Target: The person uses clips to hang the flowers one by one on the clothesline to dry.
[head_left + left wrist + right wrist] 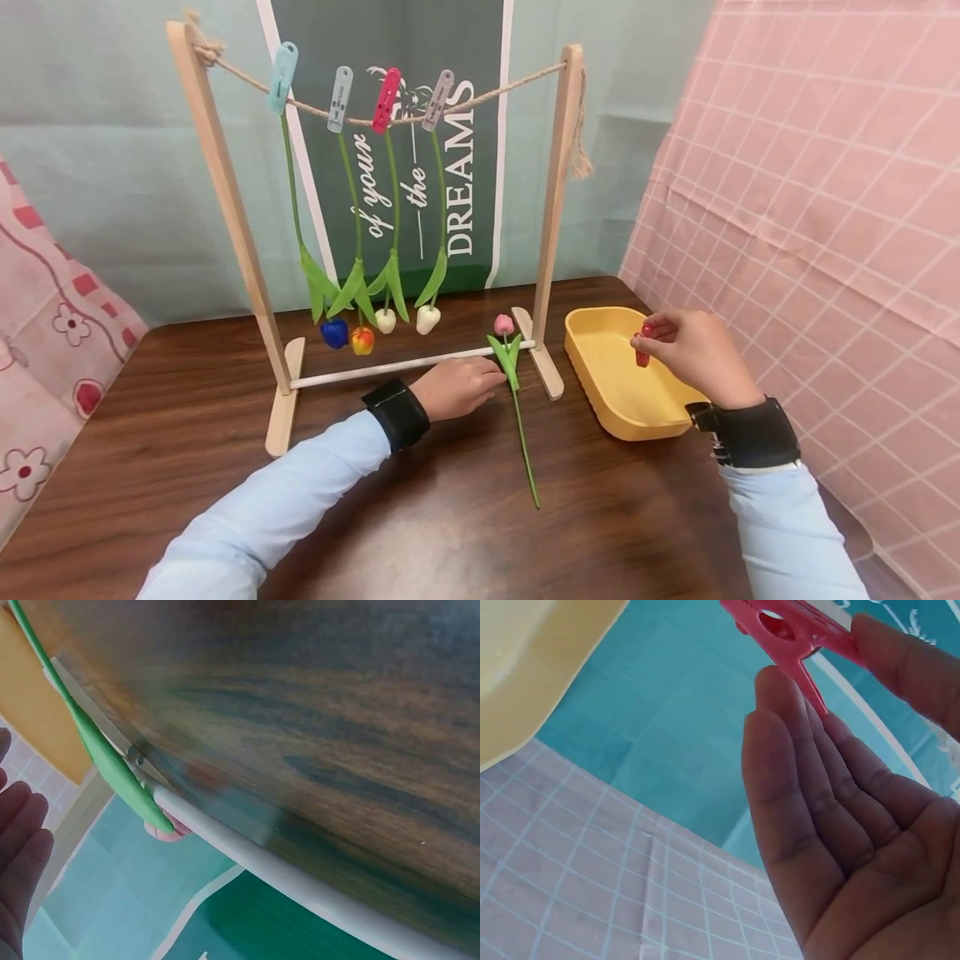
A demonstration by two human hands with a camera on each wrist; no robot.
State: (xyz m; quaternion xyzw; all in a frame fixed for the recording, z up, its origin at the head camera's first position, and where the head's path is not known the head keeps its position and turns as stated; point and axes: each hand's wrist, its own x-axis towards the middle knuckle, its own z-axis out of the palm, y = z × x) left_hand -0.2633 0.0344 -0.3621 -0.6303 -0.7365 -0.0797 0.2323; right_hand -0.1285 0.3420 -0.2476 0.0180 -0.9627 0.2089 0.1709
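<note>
In the head view my right hand (697, 350) pinches a red clothespin (642, 348) above the yellow tray (630, 421). The right wrist view shows this clothespin (799, 637) between thumb and fingertips. My left hand (459, 387) is beside a pink artificial tulip (514, 383) lying on the table, its bloom pointing away from me. Seen from the left wrist, the fingers (26, 840) are apart from the tulip's green leaf (112, 761) and hold nothing; whether a fingertip touches it in the head view I cannot tell.
A wooden stand (225, 192) carries a rope (517, 85). Clothespins, including a light blue one (282, 79) and a red one (386, 100), hold tulips upside down, among them a blue bloom (334, 333). A white bar (405, 364) joins the stand's feet.
</note>
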